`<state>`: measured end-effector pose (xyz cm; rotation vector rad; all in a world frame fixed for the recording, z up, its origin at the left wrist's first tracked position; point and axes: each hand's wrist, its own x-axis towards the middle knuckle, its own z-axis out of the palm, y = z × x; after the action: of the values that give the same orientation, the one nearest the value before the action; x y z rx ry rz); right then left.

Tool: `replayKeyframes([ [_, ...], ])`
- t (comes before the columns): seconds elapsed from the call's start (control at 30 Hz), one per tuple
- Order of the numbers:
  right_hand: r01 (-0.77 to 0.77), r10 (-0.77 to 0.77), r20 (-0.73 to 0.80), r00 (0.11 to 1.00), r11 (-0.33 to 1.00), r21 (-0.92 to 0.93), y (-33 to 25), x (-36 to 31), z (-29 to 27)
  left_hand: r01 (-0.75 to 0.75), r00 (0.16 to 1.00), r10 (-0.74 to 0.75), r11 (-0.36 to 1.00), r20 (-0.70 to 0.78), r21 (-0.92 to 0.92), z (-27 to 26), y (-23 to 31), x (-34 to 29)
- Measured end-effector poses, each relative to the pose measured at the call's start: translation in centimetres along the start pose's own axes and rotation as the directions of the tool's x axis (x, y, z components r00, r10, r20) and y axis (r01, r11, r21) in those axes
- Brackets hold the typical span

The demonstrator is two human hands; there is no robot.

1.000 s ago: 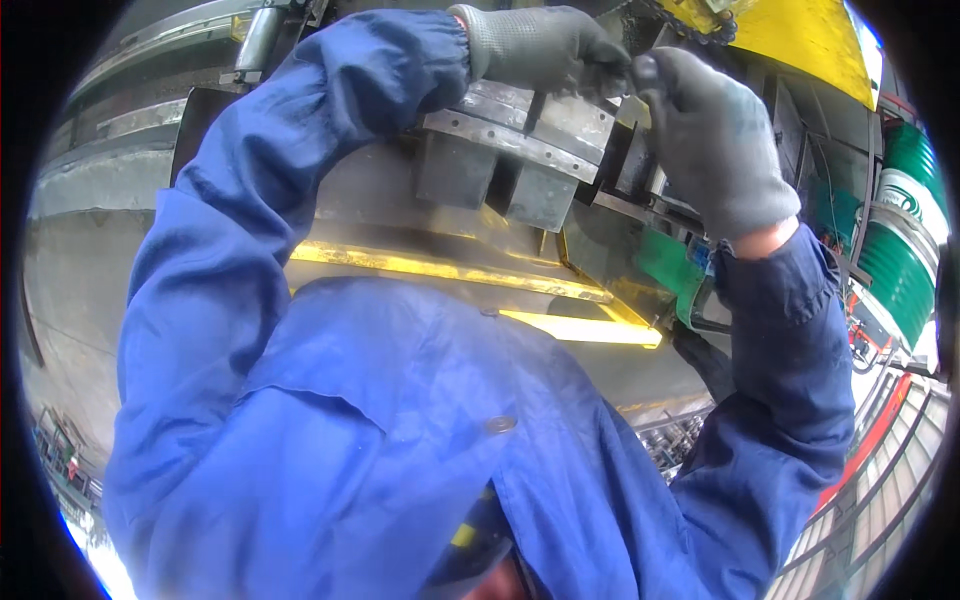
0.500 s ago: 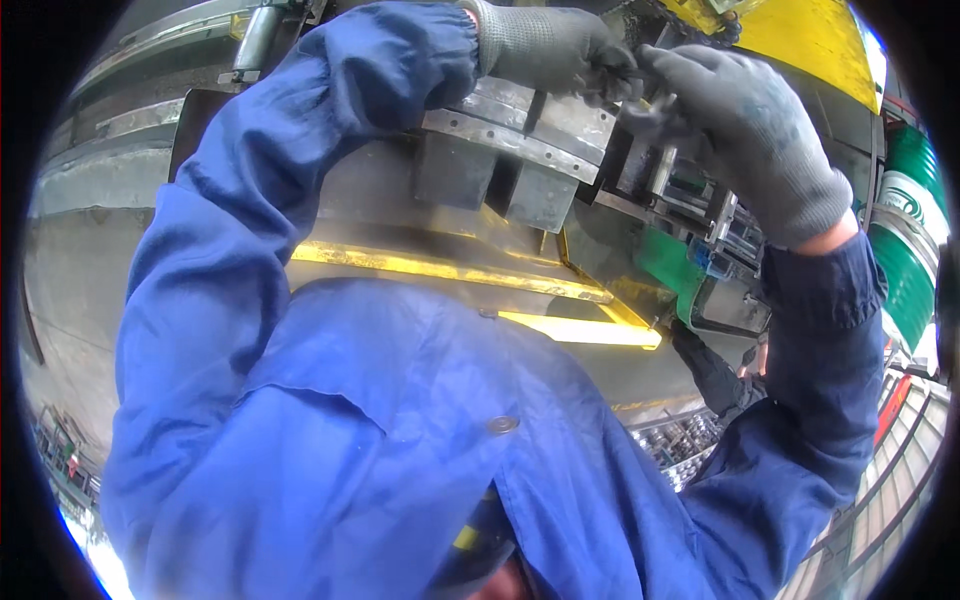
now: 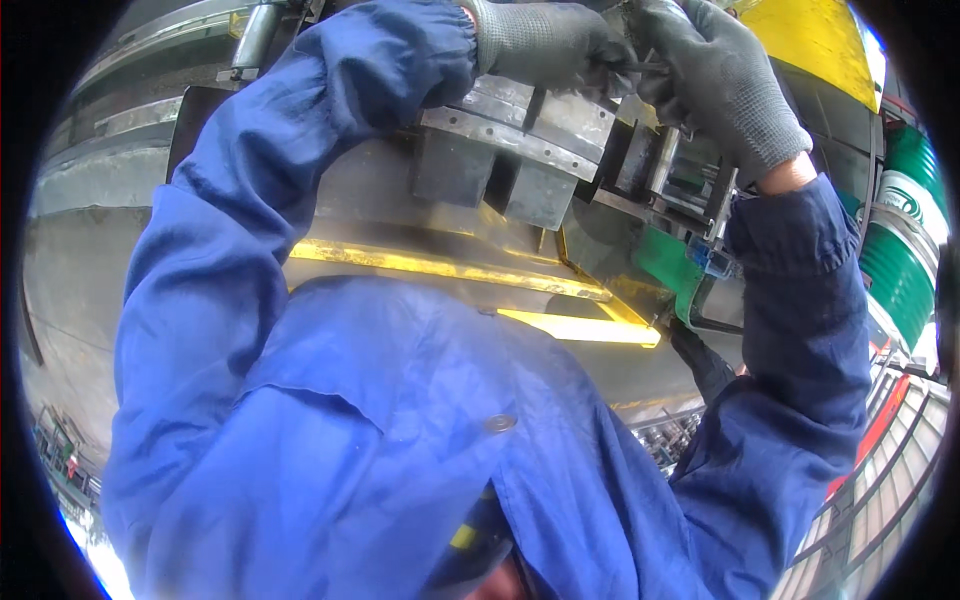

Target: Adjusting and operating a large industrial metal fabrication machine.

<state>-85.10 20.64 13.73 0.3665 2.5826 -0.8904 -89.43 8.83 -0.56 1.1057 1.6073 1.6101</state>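
Observation:
At the top of the view, my left hand (image 3: 545,45) wears a grey knit glove with a dark palm. Its fingers are closed at the edge of a metal die block (image 3: 530,145) with a row of holes. My right hand (image 3: 722,85), gloved alike, is close by on the right with its fingers curled in. A thin dark rod-like piece (image 3: 648,68) spans the small gap between both hands' fingers; its ends are hidden in the gloves. Below the hands, two grey blocks hang under the die's perforated strip.
A yellow frame (image 3: 450,268) runs across in front of my body. To the right are a green metal plate (image 3: 668,262), a metal cylinder (image 3: 664,160) and a green drum (image 3: 900,280). A yellow panel (image 3: 815,45) stands at the upper right.
My right hand has moved up and a little left, and its forearm has swung inward. My left hand stays nearly in place. The thin dark piece shows more clearly between them.

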Motion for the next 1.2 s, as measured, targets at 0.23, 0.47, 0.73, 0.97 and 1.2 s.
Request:
replayKeyframes([
  [0.23,-0.151,0.144,0.056,0.988,0.823,0.548,2.2,-1.0,0.5,0.034,0.998,-0.015,0.940,0.058,-0.340,-0.3,-1.2,-0.2],
  [0.47,-0.057,0.066,0.023,0.998,0.587,0.807,0.6,-5.2,2.5,0.106,0.990,-0.132,0.914,-0.040,-0.391,0.3,0.9,-1.8],
  [0.73,-0.079,0.108,-0.029,0.994,0.861,0.502,-0.1,-5.4,1.0,0.096,0.994,-0.095,0.995,0.062,-0.013,-0.6,3.0,-1.2],
  [0.97,-0.186,0.192,-0.007,0.981,0.961,0.206,0.2,-4.5,-0.1,0.140,0.990,-0.141,0.989,0.009,0.050,-0.3,3.2,-0.7],
  [1.2,-0.281,0.220,0.275,0.936,0.938,0.204,-3.1,-5.9,-1.0,-0.070,0.996,0.045,0.931,-0.078,-0.359,0.7,0.0,-0.4],
])
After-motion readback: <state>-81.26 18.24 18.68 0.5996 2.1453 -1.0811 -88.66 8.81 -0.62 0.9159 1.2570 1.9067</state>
